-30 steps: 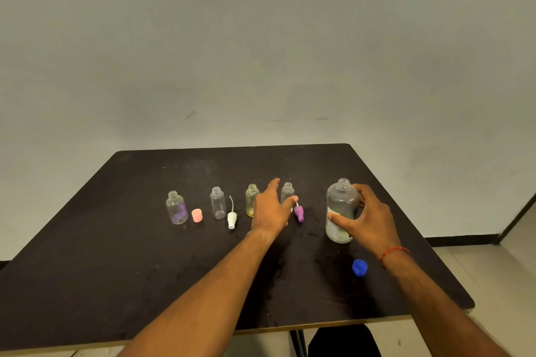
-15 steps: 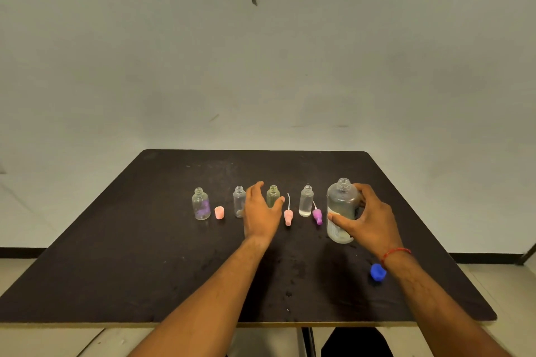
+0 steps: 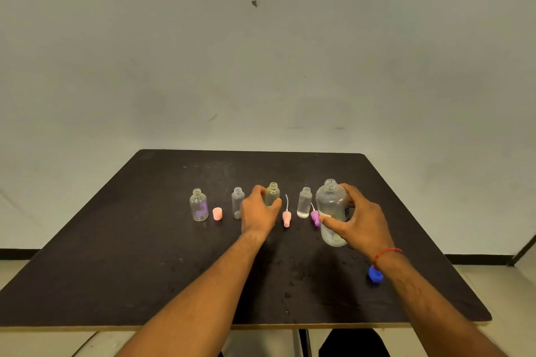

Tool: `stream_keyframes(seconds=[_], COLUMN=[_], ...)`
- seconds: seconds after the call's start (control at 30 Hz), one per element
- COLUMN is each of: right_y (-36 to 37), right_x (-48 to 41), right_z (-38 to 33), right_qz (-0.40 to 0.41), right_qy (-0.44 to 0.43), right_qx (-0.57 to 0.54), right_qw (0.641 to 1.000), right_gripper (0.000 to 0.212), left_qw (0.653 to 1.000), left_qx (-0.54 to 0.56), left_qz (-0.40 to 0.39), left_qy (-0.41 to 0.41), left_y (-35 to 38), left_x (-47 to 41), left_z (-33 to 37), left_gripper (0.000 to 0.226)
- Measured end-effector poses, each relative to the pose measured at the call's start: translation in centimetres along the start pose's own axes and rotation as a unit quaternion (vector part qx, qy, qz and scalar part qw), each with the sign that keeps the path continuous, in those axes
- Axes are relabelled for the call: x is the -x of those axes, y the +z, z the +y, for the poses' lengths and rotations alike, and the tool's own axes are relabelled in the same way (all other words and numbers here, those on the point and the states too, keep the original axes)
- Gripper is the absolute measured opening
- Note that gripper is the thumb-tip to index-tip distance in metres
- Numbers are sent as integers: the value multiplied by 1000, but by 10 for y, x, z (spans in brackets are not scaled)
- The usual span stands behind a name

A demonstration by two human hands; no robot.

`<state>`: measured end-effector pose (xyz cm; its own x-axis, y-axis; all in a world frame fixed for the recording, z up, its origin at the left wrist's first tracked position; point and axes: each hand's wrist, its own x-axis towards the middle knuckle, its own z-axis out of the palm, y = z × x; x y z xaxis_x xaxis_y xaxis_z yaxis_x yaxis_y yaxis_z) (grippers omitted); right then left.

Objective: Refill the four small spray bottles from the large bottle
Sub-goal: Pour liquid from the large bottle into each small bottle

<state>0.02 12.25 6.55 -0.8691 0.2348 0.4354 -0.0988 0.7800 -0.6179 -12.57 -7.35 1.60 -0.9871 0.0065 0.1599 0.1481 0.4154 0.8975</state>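
Note:
Four small open bottles stand in a row on the black table (image 3: 145, 269): one with a purple label (image 3: 199, 206), a clear one (image 3: 237, 202), a yellowish one (image 3: 272, 193) and a clear one holding liquid (image 3: 304, 202). My left hand (image 3: 259, 211) curls round the yellowish bottle, fingers on its left and thumb on its right. My right hand (image 3: 359, 220) grips the large clear bottle (image 3: 332, 200), which stands uncapped at the right end of the row.
A pink cap (image 3: 217, 213), a pink spray head with its tube (image 3: 286, 217) and a purple spray head (image 3: 315, 217) lie between the bottles. A blue cap (image 3: 375, 274) lies by my right wrist. Droplets spot the table's front middle.
My left hand has drawn away from the pink spray head, which now lies on the table, and closed round the yellowish bottle. My right hand stays on the large bottle.

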Motion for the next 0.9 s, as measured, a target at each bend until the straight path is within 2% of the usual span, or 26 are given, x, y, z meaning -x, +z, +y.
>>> stream_keyframes(seconds=[0.2, 0.43, 0.9], right_y=[-4, -13, -25], right_x=[-9, -23, -29], right_z=[-8, -27, -47], right_qz=[-11, -41, -70], right_qy=[-61, -85, -106], right_qx=[75, 159, 270], right_qw=[995, 983, 955], right_gripper=[68, 70, 81], left_qw=[997, 988, 981], left_qx=[32, 61, 72], left_qz=[-10, -29, -48], left_qy=[75, 137, 174], left_y=[-12, -18, -34], left_x=[16, 33, 49], left_z=[17, 31, 39], left_gripper=[29, 38, 34])
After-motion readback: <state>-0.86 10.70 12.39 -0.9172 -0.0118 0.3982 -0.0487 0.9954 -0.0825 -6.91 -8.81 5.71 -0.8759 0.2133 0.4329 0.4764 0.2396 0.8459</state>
